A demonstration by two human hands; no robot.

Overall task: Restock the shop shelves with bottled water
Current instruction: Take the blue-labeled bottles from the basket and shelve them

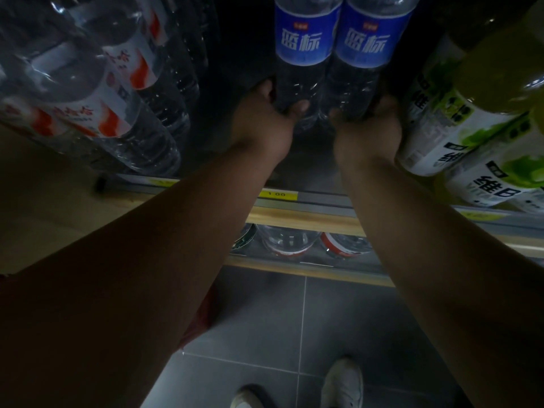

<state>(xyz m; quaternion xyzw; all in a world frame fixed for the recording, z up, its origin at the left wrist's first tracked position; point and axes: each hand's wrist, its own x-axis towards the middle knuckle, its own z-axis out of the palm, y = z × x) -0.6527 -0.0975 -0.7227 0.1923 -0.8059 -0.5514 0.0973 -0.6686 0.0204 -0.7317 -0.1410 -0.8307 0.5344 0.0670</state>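
Two clear water bottles with blue labels stand side by side deep on the shelf (309,198). My left hand (265,119) grips the base of the left blue-label bottle (303,39), thumb across its front. My right hand (371,125) wraps the base of the right blue-label bottle (368,36). Both arms reach in over the shelf's front edge. The bottles' bottoms are hidden by my fingers, so I cannot tell if they rest on the shelf.
Water bottles with red-and-white labels (112,92) crowd the left side. Yellow-green drink bottles with white labels (459,125) stand close on the right. A yellow price tag (278,194) sits on the shelf rail. More bottles (285,240) fill the lower shelf. Grey floor tiles and my shoes (341,384) lie below.
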